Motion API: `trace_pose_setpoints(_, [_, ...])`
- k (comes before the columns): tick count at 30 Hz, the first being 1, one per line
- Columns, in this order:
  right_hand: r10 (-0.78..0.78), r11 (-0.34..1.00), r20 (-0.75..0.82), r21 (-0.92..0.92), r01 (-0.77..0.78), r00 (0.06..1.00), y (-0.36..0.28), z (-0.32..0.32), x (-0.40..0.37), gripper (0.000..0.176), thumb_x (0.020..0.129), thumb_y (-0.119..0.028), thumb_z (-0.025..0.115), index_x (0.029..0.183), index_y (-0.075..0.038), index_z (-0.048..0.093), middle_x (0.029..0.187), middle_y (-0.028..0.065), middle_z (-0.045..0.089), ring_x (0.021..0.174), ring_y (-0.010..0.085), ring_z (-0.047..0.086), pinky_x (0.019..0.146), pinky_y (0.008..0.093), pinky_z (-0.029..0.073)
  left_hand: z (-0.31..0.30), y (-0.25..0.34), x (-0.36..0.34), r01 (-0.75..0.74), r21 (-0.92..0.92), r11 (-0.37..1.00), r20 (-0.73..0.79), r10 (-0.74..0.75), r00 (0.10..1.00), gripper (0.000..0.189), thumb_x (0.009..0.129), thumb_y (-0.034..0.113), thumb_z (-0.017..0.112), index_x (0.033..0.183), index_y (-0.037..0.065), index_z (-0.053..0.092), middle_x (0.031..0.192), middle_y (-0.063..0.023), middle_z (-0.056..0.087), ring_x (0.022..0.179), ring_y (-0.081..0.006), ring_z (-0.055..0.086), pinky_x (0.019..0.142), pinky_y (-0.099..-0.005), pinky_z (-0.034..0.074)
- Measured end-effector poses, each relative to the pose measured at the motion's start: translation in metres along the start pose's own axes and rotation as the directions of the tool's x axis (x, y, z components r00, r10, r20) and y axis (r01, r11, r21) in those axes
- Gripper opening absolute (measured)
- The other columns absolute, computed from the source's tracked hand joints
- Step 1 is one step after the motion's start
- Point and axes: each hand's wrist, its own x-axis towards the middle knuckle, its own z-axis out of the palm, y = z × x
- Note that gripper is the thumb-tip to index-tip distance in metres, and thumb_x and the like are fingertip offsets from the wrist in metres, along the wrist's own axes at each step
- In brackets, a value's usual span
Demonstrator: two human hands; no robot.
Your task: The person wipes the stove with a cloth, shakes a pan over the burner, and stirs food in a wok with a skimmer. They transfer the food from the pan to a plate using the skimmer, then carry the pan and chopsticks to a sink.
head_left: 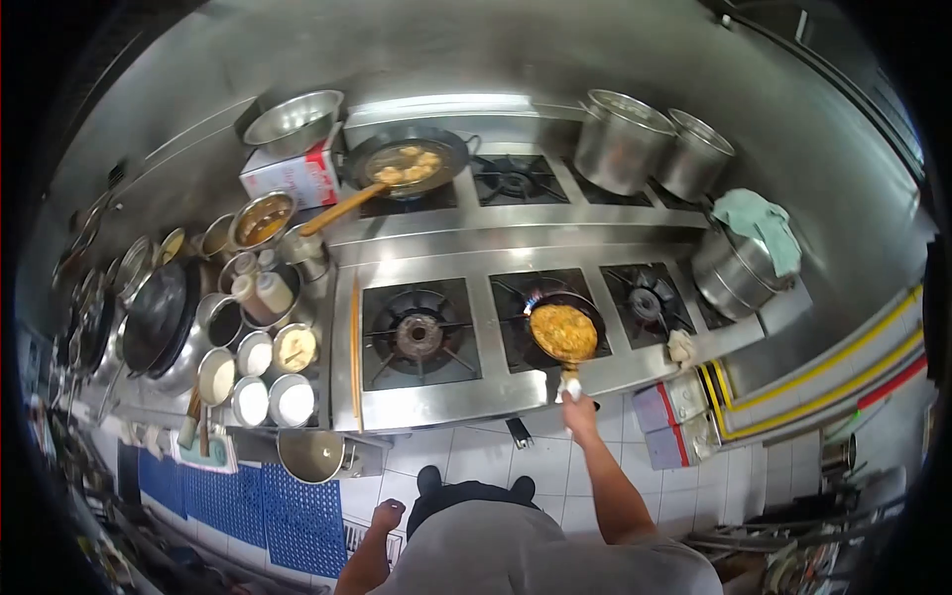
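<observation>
My right hand (pixel 577 409) is closed round the handle of a dark frying pan (pixel 599 319), with a white cloth (pixel 568 388) between palm and handle. A yellow-brown omelette (pixel 562 332) fills most of the pan's bottom. The pan is over the front middle burner (pixel 508 317), where a small flame (pixel 534 298) shows at its left edge. My left hand (pixel 389 513) hangs low by my side, away from the stove, its fingers curled in, and nothing shows in it.
A wok (pixel 451 159) with frying pieces in oil and a wooden-handled tool (pixel 342 209) is on the back left burner. Tall pots (pixel 623 149) stand back right. Bowls of powders (pixel 255 400) and squeeze bottles (pixel 274 293) crowd the left counter. A crumpled cloth (pixel 681 347) lies front right.
</observation>
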Motion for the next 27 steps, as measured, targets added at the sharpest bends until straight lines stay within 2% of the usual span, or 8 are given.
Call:
trace_pose_setpoints(6, [0.242,0.96,0.215,0.089,-0.266,0.946,-0.036,-0.018,-0.026,0.038,0.086,-0.033,0.056,0.09,0.005,0.06,0.066,0.0139,0.06,0.052,0.0233,0.056,0.053,0.0365,0.044,0.009,-0.032,0.021,-0.005,0.065,0.998,0.113,-0.003,0.994,0.023,0.08,0.034,0.056,0.085,0.017,0.07,0.1,-0.0081,0.065,0.096,-0.0275,0.061,0.085,-0.0366,0.047])
trace_pose_setpoints(10, [-0.094,0.995,0.034,0.043,0.093,0.995,0.002,0.014,0.0,0.047,0.088,-0.046,0.049,0.093,-0.001,0.06,0.059,0.0069,0.053,0.047,0.0176,0.051,0.042,0.0333,0.039,0.005,-0.035,0.022,0.008,-0.007,1.0,0.124,-0.007,0.992,0.026,0.079,0.037,0.056,0.087,0.017,0.07,0.101,-0.0115,0.065,0.097,-0.0295,0.06,0.086,-0.037,0.048])
trace_pose_setpoints(17, [0.274,0.882,0.447,0.236,-0.408,0.851,-0.008,0.01,0.012,0.044,0.094,-0.046,0.037,0.092,-0.004,0.051,0.055,0.0029,0.046,0.046,0.0139,0.048,0.042,0.0305,0.045,0.021,-0.076,0.059,0.16,0.051,0.986,0.133,-0.166,0.977,0.027,0.076,0.038,0.059,0.088,0.017,0.07,0.101,-0.0142,0.065,0.096,-0.0316,0.061,0.085,-0.0376,0.048])
trace_pose_setpoints(20, [0.316,0.907,0.371,0.153,-0.393,0.873,-0.005,-0.002,0.015,0.049,0.092,-0.046,0.04,0.09,0.0,0.057,0.068,0.0134,0.058,0.062,0.0257,0.058,0.057,0.0382,0.048,0.016,-0.061,0.055,0.042,0.024,0.999,0.184,-0.046,0.982,0.028,0.075,0.037,0.059,0.091,0.017,0.07,0.103,-0.013,0.065,0.096,-0.031,0.061,0.085,-0.0375,0.048])
trace_pose_setpoints(21, [0.289,0.955,0.25,-0.005,-0.297,0.924,-0.022,-0.012,0.012,0.053,0.091,-0.048,0.041,0.091,0.002,0.059,0.077,0.0178,0.061,0.071,0.0306,0.061,0.065,0.0411,0.048,0.017,-0.053,0.053,-0.092,0.079,0.993,0.105,0.083,0.991,0.019,0.077,0.02,0.057,0.089,0.009,0.067,0.075,-0.0067,0.066,0.06,-0.0154,0.064,0.054,-0.0286,0.05])
trace_pose_setpoints(24, [0.294,0.945,0.12,-0.186,-0.27,0.948,-0.036,-0.03,0.023,0.057,0.087,-0.051,0.044,0.092,0.002,0.065,0.097,0.0258,0.062,0.097,0.0406,0.057,0.084,0.0453,0.044,0.015,-0.046,0.066,-0.533,0.467,0.706,0.399,0.37,0.839,0.021,0.081,0.025,0.052,0.094,0.018,0.067,0.097,-0.0115,0.065,0.093,-0.0301,0.062,0.079,-0.041,0.05])
trace_pose_setpoints(25, [0.292,0.94,0.121,-0.218,-0.261,0.949,-0.038,-0.04,0.031,0.057,0.087,-0.051,0.044,0.092,0.002,0.065,0.096,0.0257,0.062,0.096,0.0404,0.058,0.084,0.0451,0.044,0.023,-0.047,0.066,-0.342,0.23,0.911,0.32,0.261,0.911,0.021,0.082,0.021,0.049,0.092,0.017,0.066,0.095,-0.0114,0.065,0.09,-0.0301,0.062,0.075,-0.0428,0.051])
trace_pose_setpoints(27, [0.245,0.92,0.081,-0.334,-0.205,0.966,-0.061,-0.068,0.042,0.056,0.087,-0.05,0.045,0.093,0.001,0.065,0.096,0.0256,0.062,0.096,0.04,0.058,0.083,0.0451,0.044,0.022,-0.053,0.067,-0.544,0.464,0.699,0.391,0.389,0.834,0.022,0.08,0.022,0.052,0.096,0.017,0.066,0.093,-0.0103,0.066,0.081,-0.0275,0.064,0.071,-0.0404,0.051])
